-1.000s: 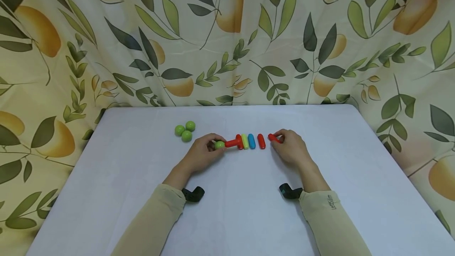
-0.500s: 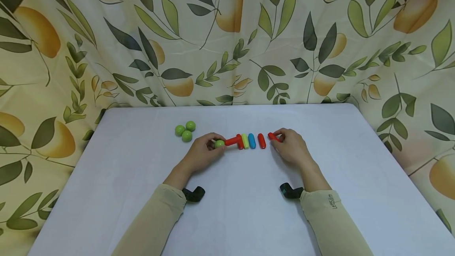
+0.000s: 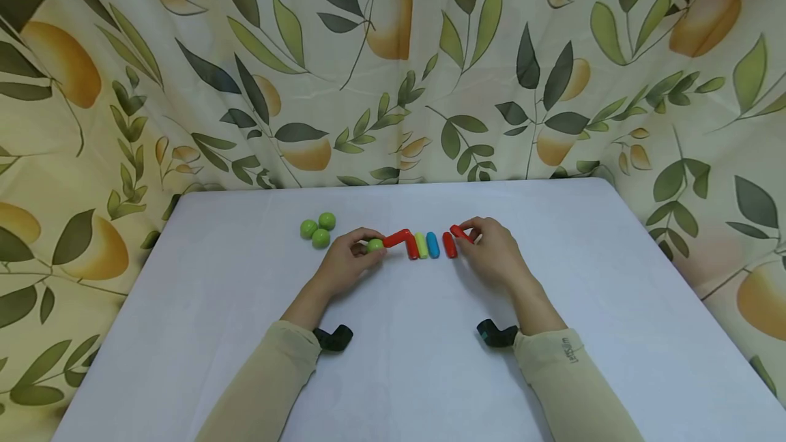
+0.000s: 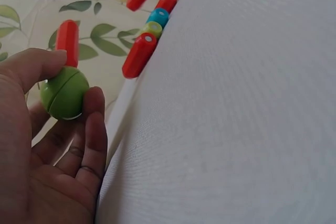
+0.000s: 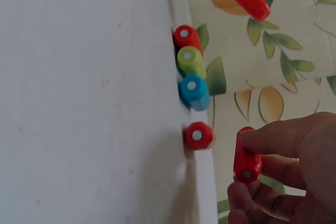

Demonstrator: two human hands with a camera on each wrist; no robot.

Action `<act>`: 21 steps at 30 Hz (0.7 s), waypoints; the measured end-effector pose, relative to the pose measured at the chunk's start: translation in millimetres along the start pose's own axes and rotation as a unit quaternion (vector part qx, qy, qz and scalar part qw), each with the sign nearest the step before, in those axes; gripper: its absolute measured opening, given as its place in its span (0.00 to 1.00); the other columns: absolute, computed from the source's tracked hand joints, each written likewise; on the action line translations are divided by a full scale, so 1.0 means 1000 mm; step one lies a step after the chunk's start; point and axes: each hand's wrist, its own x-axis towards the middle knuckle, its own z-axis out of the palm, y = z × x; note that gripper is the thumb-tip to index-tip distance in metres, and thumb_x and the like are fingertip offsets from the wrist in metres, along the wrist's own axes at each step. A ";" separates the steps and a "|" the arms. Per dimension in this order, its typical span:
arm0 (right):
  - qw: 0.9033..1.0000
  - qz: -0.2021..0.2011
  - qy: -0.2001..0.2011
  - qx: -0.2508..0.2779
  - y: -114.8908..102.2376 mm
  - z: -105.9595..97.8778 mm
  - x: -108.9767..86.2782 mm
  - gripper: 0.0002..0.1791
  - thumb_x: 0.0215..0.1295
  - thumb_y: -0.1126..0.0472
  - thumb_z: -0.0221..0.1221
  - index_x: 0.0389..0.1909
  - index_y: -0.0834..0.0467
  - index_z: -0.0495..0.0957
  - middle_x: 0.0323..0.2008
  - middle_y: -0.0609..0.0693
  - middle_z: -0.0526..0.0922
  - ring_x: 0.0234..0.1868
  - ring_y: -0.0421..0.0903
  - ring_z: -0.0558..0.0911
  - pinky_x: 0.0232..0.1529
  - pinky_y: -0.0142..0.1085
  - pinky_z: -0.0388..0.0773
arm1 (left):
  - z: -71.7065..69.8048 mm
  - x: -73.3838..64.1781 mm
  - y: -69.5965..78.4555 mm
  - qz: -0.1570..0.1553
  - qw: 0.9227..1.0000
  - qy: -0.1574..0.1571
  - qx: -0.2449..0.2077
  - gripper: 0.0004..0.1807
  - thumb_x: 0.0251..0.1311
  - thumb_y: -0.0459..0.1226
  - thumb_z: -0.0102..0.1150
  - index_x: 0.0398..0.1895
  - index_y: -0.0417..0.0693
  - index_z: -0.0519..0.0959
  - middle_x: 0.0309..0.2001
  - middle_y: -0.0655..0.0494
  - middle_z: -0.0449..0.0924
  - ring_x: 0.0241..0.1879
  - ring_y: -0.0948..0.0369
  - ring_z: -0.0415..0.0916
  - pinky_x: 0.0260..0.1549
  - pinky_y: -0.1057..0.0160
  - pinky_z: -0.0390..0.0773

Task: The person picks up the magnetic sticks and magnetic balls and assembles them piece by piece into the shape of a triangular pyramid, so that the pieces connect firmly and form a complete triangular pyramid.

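Observation:
My left hand [image 3: 346, 261] pinches a green ball [image 4: 65, 94] between thumb and fingers. A red rod [image 4: 67, 40] sticks out of the ball, with the thumb tip at its base. My right hand [image 3: 496, 251] holds another red rod [image 5: 247, 157] between thumb and fingers, close over the right end of a row on the table. That row runs from a red rod [image 3: 412, 247] through a yellow-green rod [image 3: 421, 245] and a blue rod [image 3: 432, 245] to a red rod [image 3: 449, 245], which stands a little apart. Pale round dots show on the rods' near ends.
Three green balls [image 3: 321, 238] lie grouped to the left of my left hand, on the white-covered table [image 3: 393, 360]. A curtain [image 3: 368, 121] printed with leaves and fruit hangs behind the far edge. A black wrist camera [image 3: 334, 338] sits on each wrist.
My right hand has shifted left with its red rod, now nearer the row's end. The rod on the left hand's ball has tipped, its outer end farther up in the head view.

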 end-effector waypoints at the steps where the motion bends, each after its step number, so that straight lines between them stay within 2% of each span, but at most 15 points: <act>1: 1.000 -0.003 0.000 0.002 -0.002 0.000 -0.001 0.22 0.73 0.54 0.60 0.63 0.59 0.77 0.48 0.59 0.78 0.47 0.55 0.76 0.42 0.40 0.75 | 0.000 0.000 0.000 -0.003 1.000 -0.001 -0.006 0.13 0.65 0.40 0.69 0.52 0.56 0.84 0.52 0.54 0.82 0.37 0.57 0.77 0.38 0.65 0.77; 6: 1.000 -0.028 0.006 0.002 -0.010 0.003 -0.003 0.22 0.72 0.54 0.62 0.62 0.58 0.78 0.47 0.57 0.79 0.45 0.53 0.77 0.39 0.38 0.77 | 0.001 0.001 0.000 -0.016 0.999 -0.006 -0.038 0.14 0.66 0.38 0.69 0.54 0.54 0.83 0.55 0.51 0.81 0.39 0.58 0.80 0.40 0.66 0.79; 14: 0.997 -0.079 0.014 0.000 -0.022 0.013 -0.007 0.20 0.69 0.56 0.65 0.60 0.56 0.81 0.43 0.53 0.80 0.40 0.50 0.77 0.38 0.36 0.75 | 0.000 0.000 0.003 -0.029 0.996 -0.018 -0.078 0.15 0.67 0.35 0.67 0.56 0.49 0.82 0.55 0.48 0.79 0.41 0.60 0.85 0.44 0.68 0.81; 21: 0.994 -0.104 0.017 -0.004 -0.032 0.022 -0.012 0.18 0.67 0.58 0.67 0.57 0.55 0.83 0.42 0.52 0.80 0.40 0.49 0.77 0.38 0.37 0.77 | 0.001 -0.001 0.005 -0.028 0.993 -0.028 -0.107 0.17 0.68 0.34 0.66 0.59 0.47 0.80 0.58 0.48 0.78 0.45 0.56 0.87 0.50 0.68 0.83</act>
